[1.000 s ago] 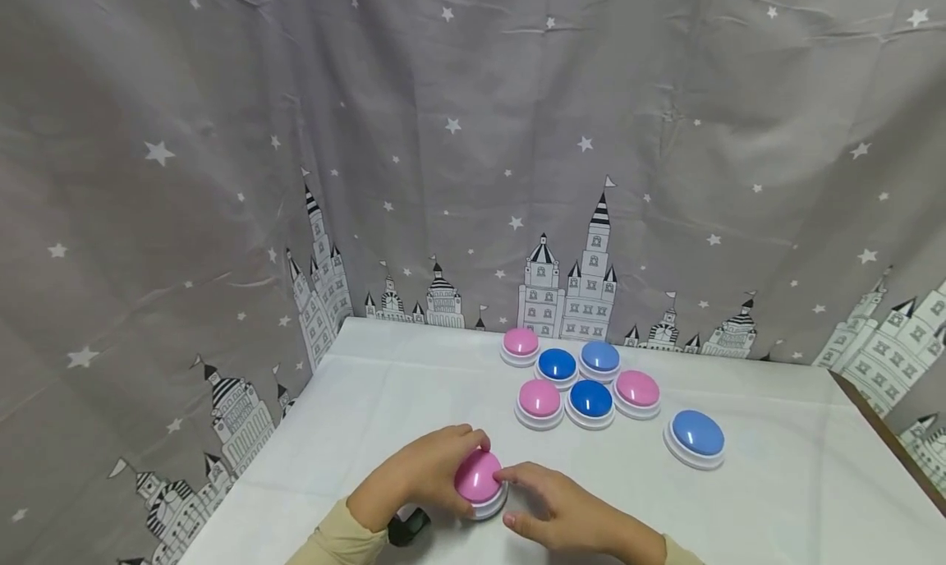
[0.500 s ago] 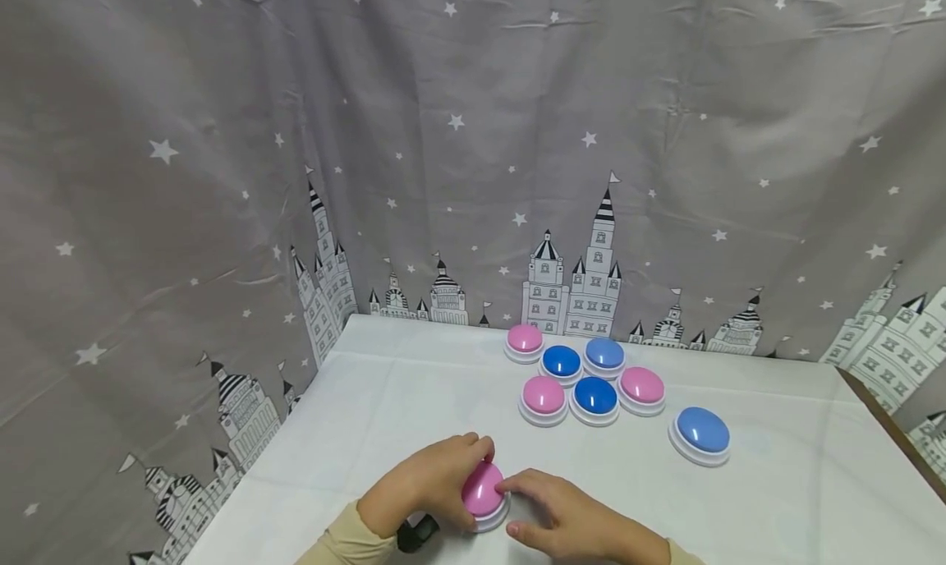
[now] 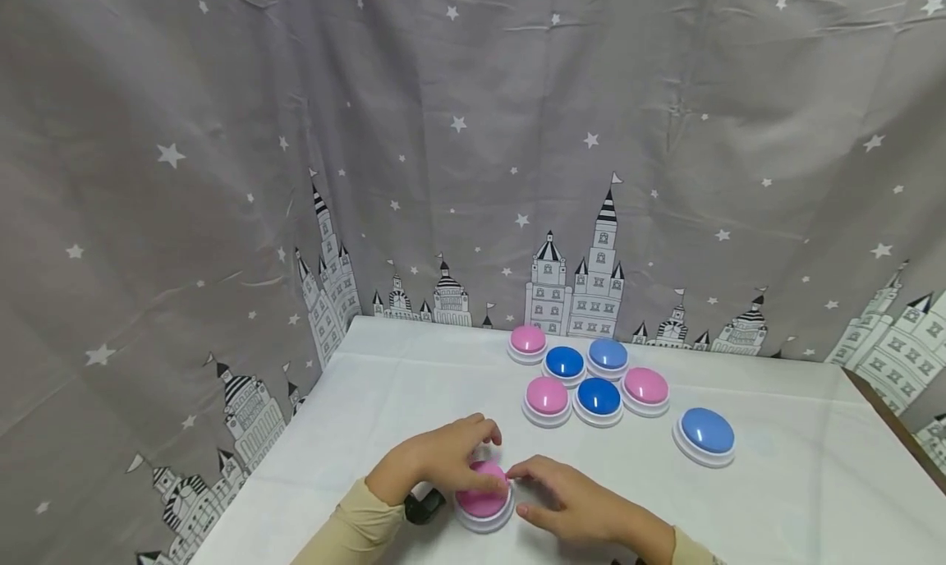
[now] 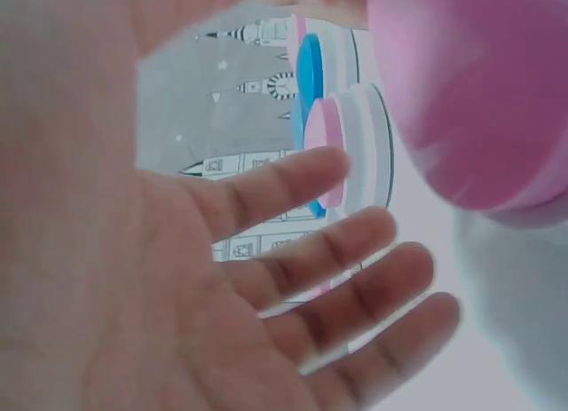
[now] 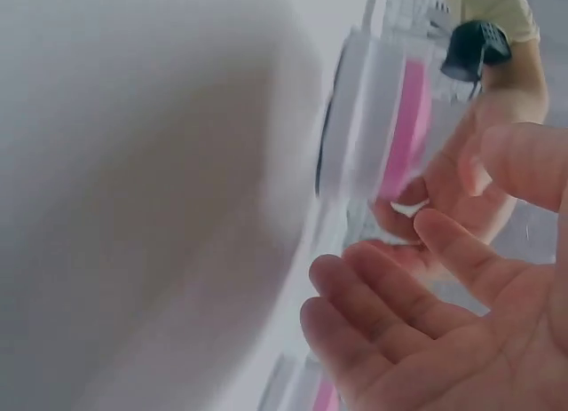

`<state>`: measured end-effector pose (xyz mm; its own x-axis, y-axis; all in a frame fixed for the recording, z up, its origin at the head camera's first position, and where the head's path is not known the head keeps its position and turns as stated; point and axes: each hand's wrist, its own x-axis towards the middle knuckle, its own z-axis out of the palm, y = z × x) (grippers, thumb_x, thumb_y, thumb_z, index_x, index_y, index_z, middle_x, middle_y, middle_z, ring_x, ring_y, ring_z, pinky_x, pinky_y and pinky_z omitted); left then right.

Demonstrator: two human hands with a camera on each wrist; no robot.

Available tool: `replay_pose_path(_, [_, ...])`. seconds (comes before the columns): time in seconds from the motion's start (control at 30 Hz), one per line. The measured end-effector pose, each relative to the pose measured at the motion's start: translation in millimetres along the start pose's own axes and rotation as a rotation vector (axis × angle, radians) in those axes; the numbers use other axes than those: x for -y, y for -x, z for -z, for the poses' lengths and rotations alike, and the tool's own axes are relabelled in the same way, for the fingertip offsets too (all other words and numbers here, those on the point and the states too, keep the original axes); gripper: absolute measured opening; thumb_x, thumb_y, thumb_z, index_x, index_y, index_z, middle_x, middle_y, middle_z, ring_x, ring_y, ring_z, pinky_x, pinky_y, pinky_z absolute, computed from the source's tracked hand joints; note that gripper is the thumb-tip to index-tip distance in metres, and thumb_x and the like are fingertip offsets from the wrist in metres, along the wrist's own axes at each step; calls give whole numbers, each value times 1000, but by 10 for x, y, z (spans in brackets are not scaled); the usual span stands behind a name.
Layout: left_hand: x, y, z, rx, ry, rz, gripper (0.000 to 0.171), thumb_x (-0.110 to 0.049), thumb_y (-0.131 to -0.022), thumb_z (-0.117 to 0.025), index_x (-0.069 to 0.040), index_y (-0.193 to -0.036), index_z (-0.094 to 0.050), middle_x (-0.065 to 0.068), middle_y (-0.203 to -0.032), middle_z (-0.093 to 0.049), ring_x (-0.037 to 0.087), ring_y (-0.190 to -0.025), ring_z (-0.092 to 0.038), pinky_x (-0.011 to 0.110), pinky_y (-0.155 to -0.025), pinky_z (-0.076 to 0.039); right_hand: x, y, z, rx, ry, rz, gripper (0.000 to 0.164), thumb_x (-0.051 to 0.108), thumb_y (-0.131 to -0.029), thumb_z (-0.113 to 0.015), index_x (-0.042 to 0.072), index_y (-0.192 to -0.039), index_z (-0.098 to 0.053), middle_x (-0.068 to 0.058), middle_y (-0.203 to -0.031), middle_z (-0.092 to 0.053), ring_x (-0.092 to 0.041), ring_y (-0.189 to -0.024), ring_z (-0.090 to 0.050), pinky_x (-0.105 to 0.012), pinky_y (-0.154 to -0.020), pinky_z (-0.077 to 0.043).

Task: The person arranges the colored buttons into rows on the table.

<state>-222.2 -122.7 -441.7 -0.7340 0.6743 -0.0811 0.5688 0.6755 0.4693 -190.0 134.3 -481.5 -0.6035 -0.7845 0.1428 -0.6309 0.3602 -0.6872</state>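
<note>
A pink push button (image 3: 479, 505) with a white round base stands on the white table between my two hands. Over its far left side my left hand (image 3: 442, 457) hovers with fingers loosely spread and the thumb lying across the pink dome in the head view. In the left wrist view those fingers (image 4: 355, 251) reach out nearly straight, apart from the pink dome (image 4: 484, 82). My right hand (image 3: 572, 503) is at the button's right, relaxed, its index fingertip right at the rim and its thumb lower down. The right wrist view shows an uncurled palm (image 5: 461, 340) holding nothing.
Farther back stand several more buttons in a cluster, among them a near pink one (image 3: 548, 395), a dark blue one (image 3: 599, 396) and a light blue one (image 3: 608, 354). Another light blue button (image 3: 707, 430) sits apart at right. A grey castle-print curtain (image 3: 458, 179) hangs behind.
My left hand has loosened from the sides of the pink button and risen slightly, its thumb now over the dome. My right hand has stayed beside the button. The head view has shifted a little.
</note>
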Motion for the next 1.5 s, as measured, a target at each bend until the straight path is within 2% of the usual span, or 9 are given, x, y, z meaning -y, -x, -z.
replay_pose_path(0.17, [131, -282, 75, -67, 70, -26, 49, -47, -91, -67, -9, -120, -57, 7, -114, -59, 15, -93, -56, 28, -82, -49, -105, -17, 212, -99, 90, -75, 39, 37, -99, -59, 18, -133, -55, 3, -127, -59, -17, -119, -55, -44, -100, -46])
replay_pose_path(0.3, [262, -555, 103, -137, 168, -32, 41, -33, -94, -67, -5, -123, -56, 11, -121, -60, 22, -101, -60, 29, -84, -50, -224, -62, 441, -258, 251, -106, 37, 29, -95, -66, 13, -128, -59, 1, -127, -60, -20, -120, -55, -48, -100, -46])
replay_pose_path(0.43, [352, -770, 78, -162, 257, -44, 45, -25, -92, -70, -4, -129, -54, 15, -128, -58, 27, -109, -60, 33, -89, -51, -364, -127, 609, -384, 416, -113, 40, 22, -90, -72, 8, -125, -61, -6, -124, -61, -27, -119, -55, -48, -100, -45])
replay_pose_path(0.7, [423, -1069, -42, -139, 277, -88, 51, -13, -85, -78, -8, -130, -54, 7, -131, -58, 22, -111, -60, 29, -92, -50, -624, -197, 646, -431, 536, -99, 38, 14, -86, -74, 5, -121, -64, -12, -116, -65, -33, -113, -58, -50, -99, -45])
replay_pose_path(0.83, [487, -1125, -91, -138, 261, -117, 50, -8, -85, -77, -8, -129, -53, 7, -128, -59, 19, -107, -60, 27, -90, -50, -693, -229, 607, -388, 576, -99, 40, 16, -86, -74, 6, -123, -64, -14, -117, -66, -35, -115, -57, -51, -101, -43])
replay_pose_path(1.03, [550, -1160, -130, -170, 259, -104, 49, -8, -85, -77, -11, -128, -54, 3, -123, -61, 16, -103, -61, 24, -86, -51, -715, -258, 589, -371, 547, -112, 43, 19, -86, -73, 7, -126, -62, -15, -122, -65, -36, -118, -55, -52, -102, -41])
replay_pose_path(1.23, [586, -1183, -126, -181, 237, -131, 46, -11, -86, -77, -12, -127, -55, 2, -122, -62, 13, -100, -61, 24, -85, -51, -711, -276, 583, -370, 444, -90, 44, 17, -85, -74, 2, -124, -62, -15, -123, -64, -38, -123, -53, -61, -111, -25])
replay_pose_path(1.4, [601, -1083, -75, -162, 206, -124, 45, -12, -87, -77, -13, -127, -56, -1, -120, -62, 8, -101, -60, 22, -87, -50, -644, -291, 544, -338, 343, -105, 44, 18, -87, -74, 3, -126, -61, -11, -126, -63, -35, -126, -52, -62, -113, -20])
replay_pose_path(1.5, [607, -968, -14, -156, 221, -114, 45, -11, -87, -76, -14, -127, -57, -2, -120, -62, 9, -102, -60, 23, -89, -50, -575, -309, 516, -326, 273, -106, 45, 19, -87, -74, 5, -127, -61, -8, -127, -63, -32, -125, -53, -59, -110, -29])
